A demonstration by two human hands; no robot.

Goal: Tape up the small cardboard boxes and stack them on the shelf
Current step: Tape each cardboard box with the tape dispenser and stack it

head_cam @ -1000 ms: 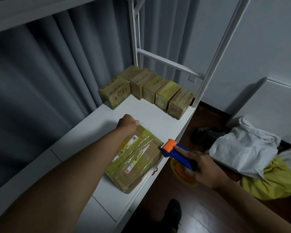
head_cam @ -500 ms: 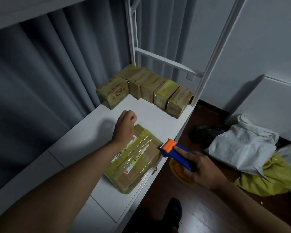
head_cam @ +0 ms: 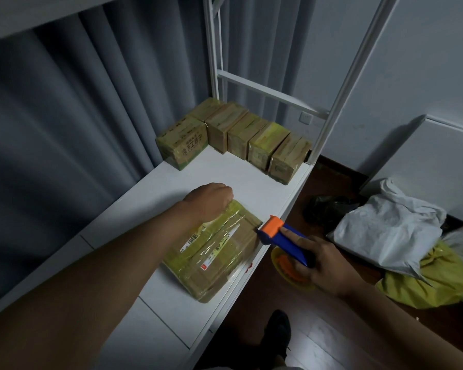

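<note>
Only a barcode sticker [head_cam: 192, 239] and red tag show on the box [head_cam: 211, 252] lying on the shelf [head_cam: 251, 182]; print unreadable. Left hand [head_cam: 207, 200] presses its far end, fingers curled; right hand [head_cam: 322, 263] grips the tape dispenser [head_cam: 284, 239].

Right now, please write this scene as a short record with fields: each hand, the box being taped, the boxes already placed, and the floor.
left hand: rests curled on the far end of the cardboard box
right hand: grip round the tape dispenser, orange head at the box's right edge
box: lies flat near the white shelf front edge, wrapped in clear tape
placed boxes: six, in a row at the far end
floor: white bag, yellow bag
</note>
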